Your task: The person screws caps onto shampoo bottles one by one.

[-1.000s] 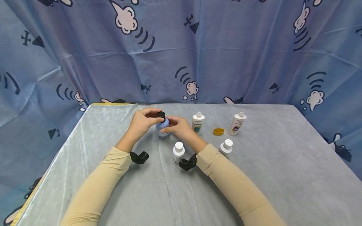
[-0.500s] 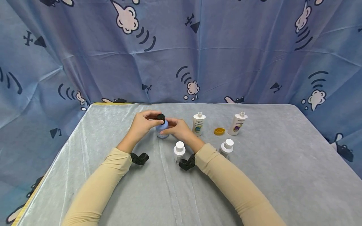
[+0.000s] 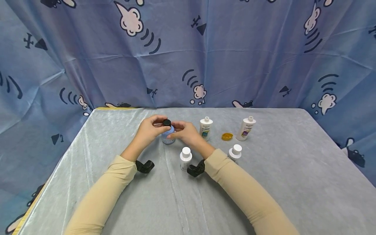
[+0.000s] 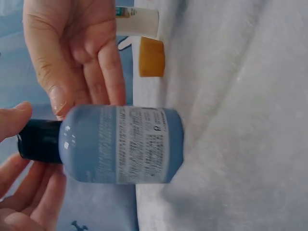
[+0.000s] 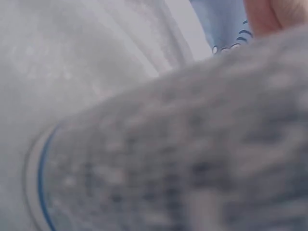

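Between both hands a blue bottle (image 3: pixel 168 139) with a white printed label stands at the back left of the table. The thumb and fingers of my left hand (image 3: pixel 148 131) pinch its black cap (image 4: pixel 41 139). My right hand (image 3: pixel 189 134) holds the body of the bottle from the right, thumb in front and fingers behind, as the left wrist view also shows. A white-capped white bottle (image 3: pixel 185 159) stands just in front of my right wrist. Filling the right wrist view is a blurred printed label (image 5: pixel 168 159) on a bottle close to the camera.
Two capless white bottles, one upright (image 3: pixel 205 128) and one farther right (image 3: pixel 246 129), stand at the back. A yellow cap (image 3: pixel 227 136) lies between them. Behind my right forearm another white-capped bottle (image 3: pixel 235 152) is partly hidden. A blue patterned curtain (image 3: pixel 188 65) hangs behind the table.
The black cap and the left fingers on it sit slightly lower in the head view than one second ago. Both hands keep their hold, and the other things have not moved.
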{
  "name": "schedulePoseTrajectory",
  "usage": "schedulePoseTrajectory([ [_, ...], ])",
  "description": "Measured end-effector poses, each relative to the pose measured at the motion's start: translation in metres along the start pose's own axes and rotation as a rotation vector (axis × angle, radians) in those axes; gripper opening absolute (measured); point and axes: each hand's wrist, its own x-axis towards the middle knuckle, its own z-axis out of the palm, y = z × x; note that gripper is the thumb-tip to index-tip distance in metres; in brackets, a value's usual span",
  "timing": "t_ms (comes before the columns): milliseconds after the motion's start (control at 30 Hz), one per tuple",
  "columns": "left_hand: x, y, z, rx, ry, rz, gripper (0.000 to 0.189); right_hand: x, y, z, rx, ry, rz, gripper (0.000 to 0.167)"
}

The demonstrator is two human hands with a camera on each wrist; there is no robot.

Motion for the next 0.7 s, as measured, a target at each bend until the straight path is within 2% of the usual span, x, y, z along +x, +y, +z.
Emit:
schedulePoseTrajectory([
  [200, -0.004, 0.011, 0.002, 0.032, 0.029, 0.040, 0.059, -0.011, -0.015, -0.012, 0.003, 0.041, -0.009, 0.063],
  [467, -0.011, 0.028, 0.011, 0.034, 0.075, 0.136, 0.051, -0.036, -0.045, -0.033, 0.092, 0.133, -0.063, 0.060],
  [533, -0.012, 0.032, 0.014, 0.037, 0.077, 0.158, 0.048, -0.043, -0.049, -0.039, 0.114, 0.169, -0.103, 0.060],
  [700, -0.012, 0.039, 0.024, 0.075, 0.059, 0.197, 0.046, -0.056, -0.051, -0.056, 0.116, 0.320, -0.178, 0.056],
])
